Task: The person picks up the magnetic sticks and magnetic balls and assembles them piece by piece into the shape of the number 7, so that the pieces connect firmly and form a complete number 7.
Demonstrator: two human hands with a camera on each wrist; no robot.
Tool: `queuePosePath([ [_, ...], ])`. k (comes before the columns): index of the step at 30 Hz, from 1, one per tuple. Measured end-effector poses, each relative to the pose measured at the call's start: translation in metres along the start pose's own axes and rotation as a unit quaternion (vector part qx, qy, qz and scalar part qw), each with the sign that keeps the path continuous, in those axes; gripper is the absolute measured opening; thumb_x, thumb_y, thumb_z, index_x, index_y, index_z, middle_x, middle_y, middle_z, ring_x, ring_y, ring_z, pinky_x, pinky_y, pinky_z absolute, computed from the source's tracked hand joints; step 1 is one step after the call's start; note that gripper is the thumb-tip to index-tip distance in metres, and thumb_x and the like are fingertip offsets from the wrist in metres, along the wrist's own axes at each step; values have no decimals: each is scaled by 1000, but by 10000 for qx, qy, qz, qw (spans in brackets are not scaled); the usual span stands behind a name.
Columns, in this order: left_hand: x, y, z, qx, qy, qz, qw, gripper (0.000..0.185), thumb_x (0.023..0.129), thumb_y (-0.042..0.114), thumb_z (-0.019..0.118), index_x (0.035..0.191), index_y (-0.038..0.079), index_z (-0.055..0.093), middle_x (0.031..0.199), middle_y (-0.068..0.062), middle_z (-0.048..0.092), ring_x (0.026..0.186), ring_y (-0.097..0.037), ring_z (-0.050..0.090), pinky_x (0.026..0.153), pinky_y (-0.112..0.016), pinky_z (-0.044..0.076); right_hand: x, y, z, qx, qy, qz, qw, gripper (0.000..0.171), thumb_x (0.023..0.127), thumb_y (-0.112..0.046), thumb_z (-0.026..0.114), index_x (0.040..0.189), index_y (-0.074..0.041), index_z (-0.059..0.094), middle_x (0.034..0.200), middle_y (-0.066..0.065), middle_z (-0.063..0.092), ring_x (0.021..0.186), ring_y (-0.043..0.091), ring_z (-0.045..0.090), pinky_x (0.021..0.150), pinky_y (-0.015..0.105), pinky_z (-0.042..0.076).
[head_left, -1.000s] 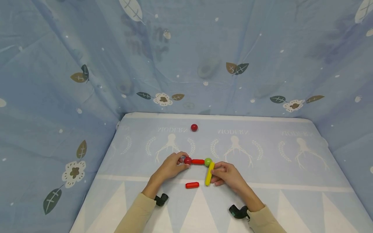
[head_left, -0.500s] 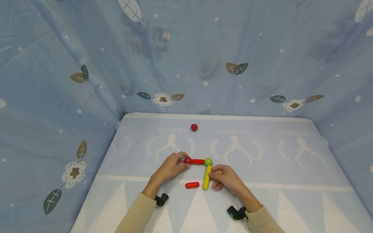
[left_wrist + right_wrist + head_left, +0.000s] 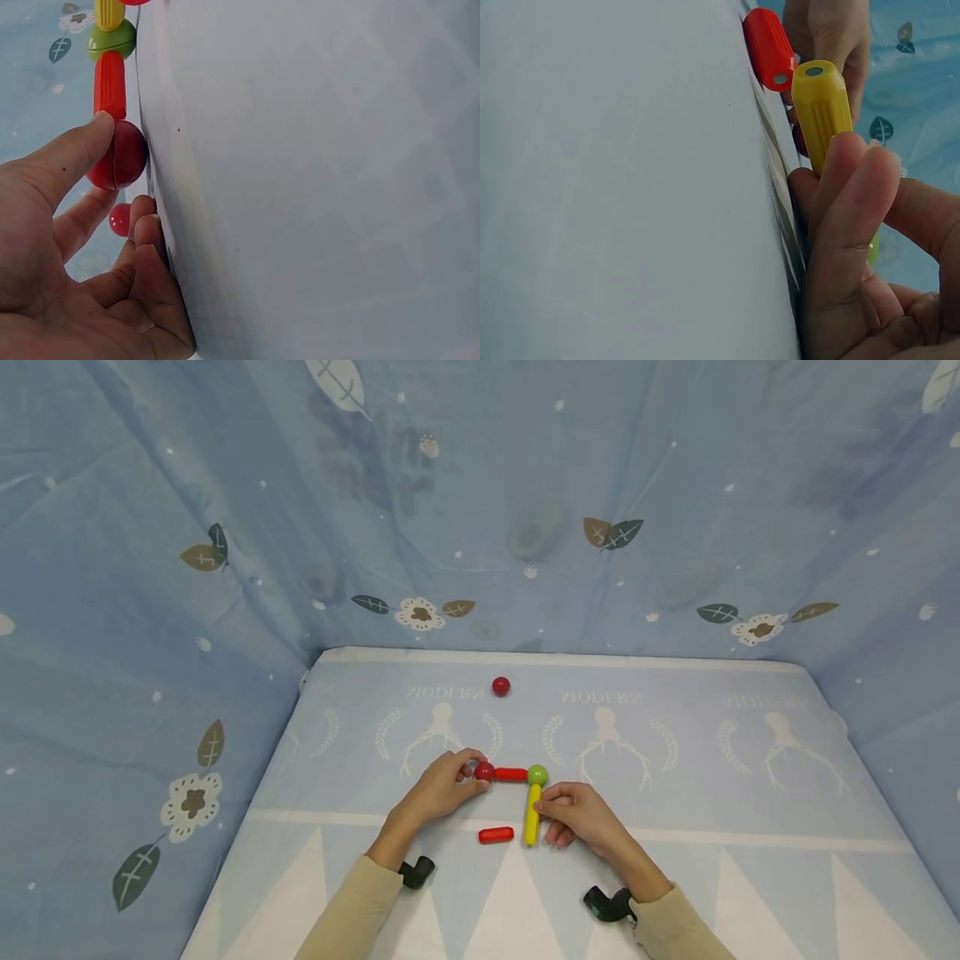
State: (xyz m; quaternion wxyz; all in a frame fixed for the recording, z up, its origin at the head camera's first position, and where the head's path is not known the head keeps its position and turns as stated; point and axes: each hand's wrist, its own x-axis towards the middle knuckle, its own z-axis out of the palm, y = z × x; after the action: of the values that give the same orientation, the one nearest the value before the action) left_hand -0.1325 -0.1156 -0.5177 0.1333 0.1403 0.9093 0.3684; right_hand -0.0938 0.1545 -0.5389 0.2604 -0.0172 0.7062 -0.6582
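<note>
- The yellow stick (image 3: 532,815) lies on the blue printed mat (image 3: 712,827) near its middle, its far end touching the green ball (image 3: 537,774).
- Your right hand (image 3: 581,815) holds that yellow stick from its right side, fingers curled against it; the right wrist view shows fingertips (image 3: 855,187) pressed along the stick's (image 3: 823,112) shaft.
- From the green ball a short red stick (image 3: 511,774) runs left to a red ball (image 3: 484,771), so the joined pieces form a corner.
- Your left hand (image 3: 442,787) pinches that red ball; the left wrist view shows the thumb (image 3: 71,154) on top of the ball (image 3: 118,155) and the fingers curled beneath it.
- A loose red stick (image 3: 496,835) lies on the mat just left of the yellow stick's near end, apart from both hands.
- A second red ball (image 3: 501,686) sits alone well beyond the chain, near the mat's far edge.
- Blue leaf-patterned cloth (image 3: 225,527) hangs behind and at both sides of the mat.
</note>
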Motion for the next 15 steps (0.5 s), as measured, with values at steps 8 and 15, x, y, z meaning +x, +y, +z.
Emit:
queuePosePath([
  [8,0,0,-1,14,19,27,10000,34,92,28,75,123,19,64,92,-2,53,81,-17,48,66,-31,44,2,-1,4,-154,251,104,9995,36,93,-20,73,110,8,59,75,14,69,49,19,63,44,28,50],
  [15,-1,2,-1,0,19,-49,10000,35,92,29,75,123,19,64,93,-4,54,82,-18,49,67,-32,44,4,-2,6,-235,364,189,9989,37,92,-23,74,109,7,60,78,13,70,48,19,62,41,27,48],
])
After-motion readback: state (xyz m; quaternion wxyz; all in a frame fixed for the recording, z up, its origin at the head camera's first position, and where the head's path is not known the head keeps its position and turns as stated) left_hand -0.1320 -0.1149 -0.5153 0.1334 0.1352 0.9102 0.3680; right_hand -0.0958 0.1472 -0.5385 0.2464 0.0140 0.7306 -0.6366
